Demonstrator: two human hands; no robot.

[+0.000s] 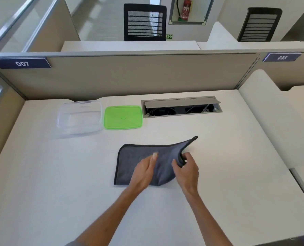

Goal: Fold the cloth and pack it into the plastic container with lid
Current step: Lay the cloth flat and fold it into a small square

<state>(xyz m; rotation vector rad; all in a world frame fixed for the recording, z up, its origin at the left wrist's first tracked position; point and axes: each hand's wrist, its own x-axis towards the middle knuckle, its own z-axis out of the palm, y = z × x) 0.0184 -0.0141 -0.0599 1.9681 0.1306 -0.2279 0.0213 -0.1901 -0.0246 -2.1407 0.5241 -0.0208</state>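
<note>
Left hand (145,170) flat, pinning cloth (129,166) to worktop (58,174) as crease anchor; right hand (186,167) pinching lifted edge for folding.

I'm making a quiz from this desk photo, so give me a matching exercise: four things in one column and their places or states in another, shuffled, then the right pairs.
Things:
1. cloth
2. lid
3. container
4. right hand

Places or states:
A. green, lying flat beside the clear box
B. grey, partly folded, at the desk's middle
C. pinching the cloth's raised right edge
D. clear, open, at the far left

Pairs: 1-B, 2-A, 3-D, 4-C
</note>
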